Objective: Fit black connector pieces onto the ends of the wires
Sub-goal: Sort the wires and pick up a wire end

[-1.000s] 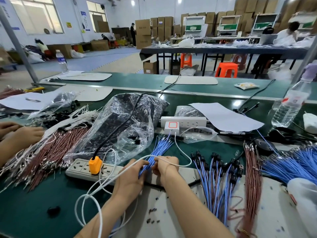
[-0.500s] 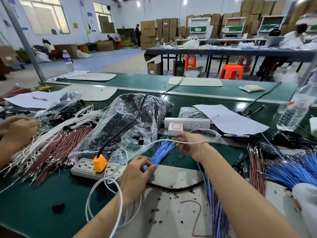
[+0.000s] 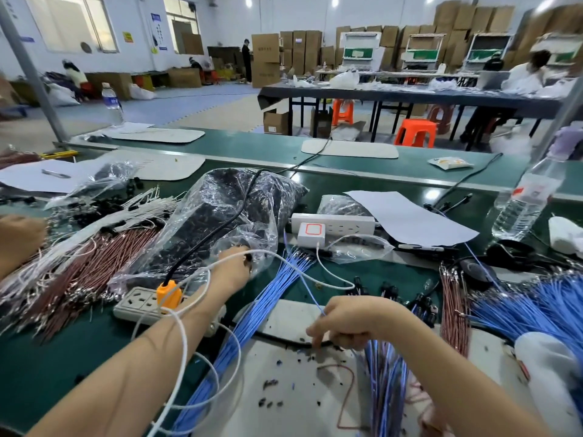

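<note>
Just right of the orange plug (image 3: pixel 168 293), left hand (image 3: pixel 232 272) in plastic bag (image 3: pixel 220 209), grip unreadable; farther right, right hand (image 3: pixel 347 320) pinches blue wire (image 3: pixel 310 294).

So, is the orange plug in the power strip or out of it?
In. The orange plug sits flush in a socket of the power strip; no prongs show.
</note>
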`<state>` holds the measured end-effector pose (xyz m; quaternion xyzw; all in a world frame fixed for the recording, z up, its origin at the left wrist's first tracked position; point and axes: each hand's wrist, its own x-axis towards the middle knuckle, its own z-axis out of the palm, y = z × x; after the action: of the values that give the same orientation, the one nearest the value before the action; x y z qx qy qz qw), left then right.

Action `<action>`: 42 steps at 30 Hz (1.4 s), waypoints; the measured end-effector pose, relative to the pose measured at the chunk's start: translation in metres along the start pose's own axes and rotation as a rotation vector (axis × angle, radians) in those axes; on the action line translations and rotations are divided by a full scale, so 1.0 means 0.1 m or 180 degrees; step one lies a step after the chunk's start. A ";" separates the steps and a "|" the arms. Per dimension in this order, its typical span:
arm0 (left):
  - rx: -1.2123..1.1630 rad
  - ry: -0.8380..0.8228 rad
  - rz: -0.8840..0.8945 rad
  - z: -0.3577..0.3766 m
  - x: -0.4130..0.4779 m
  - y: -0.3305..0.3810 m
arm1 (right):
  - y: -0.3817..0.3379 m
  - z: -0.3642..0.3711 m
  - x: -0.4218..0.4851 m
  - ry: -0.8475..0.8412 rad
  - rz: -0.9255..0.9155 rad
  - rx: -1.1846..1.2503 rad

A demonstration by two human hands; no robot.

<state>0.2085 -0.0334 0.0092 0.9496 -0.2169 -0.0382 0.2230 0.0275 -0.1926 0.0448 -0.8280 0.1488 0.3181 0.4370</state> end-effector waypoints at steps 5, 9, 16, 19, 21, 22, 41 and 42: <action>0.0608 0.0097 0.0427 0.00 0.19 -0.08 | 0.35 -0.33 -0.49 0.0610 -0.0234 -0.0229; 0.0893 -0.0151 0.0558 -0.06 0.17 -0.11 | 0.67 -0.64 -0.99 0.0861 -0.0192 -0.0109; 0.2731 -0.0215 0.1282 -0.48 -0.54 0.15 | 1.22 -0.68 -1.66 0.1204 -0.0940 0.1611; 0.1465 -0.1887 0.2165 -0.67 -1.03 0.35 | 1.21 -0.57 -1.58 0.1981 -0.1849 0.2540; -0.0391 -0.3609 0.2142 -0.67 -1.32 0.64 | 1.09 -0.45 -1.36 0.2353 -0.2163 0.3037; -0.1219 -0.3893 0.2160 -0.58 -1.41 0.80 | 1.03 -0.37 -1.23 0.2455 -0.2288 0.3226; -0.2865 -0.0065 0.1517 0.91 -1.35 1.27 | 0.87 0.42 -0.59 0.4400 -0.2744 0.1960; -0.2883 -0.0077 0.1489 0.91 -1.35 1.27 | 0.86 0.43 -0.59 0.4430 -0.2785 0.1916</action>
<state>0.0208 -0.1146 -0.0195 0.6832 -0.3879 -0.0885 0.6123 -0.0790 -0.2090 0.0120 -0.6665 0.1283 -0.5086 0.5298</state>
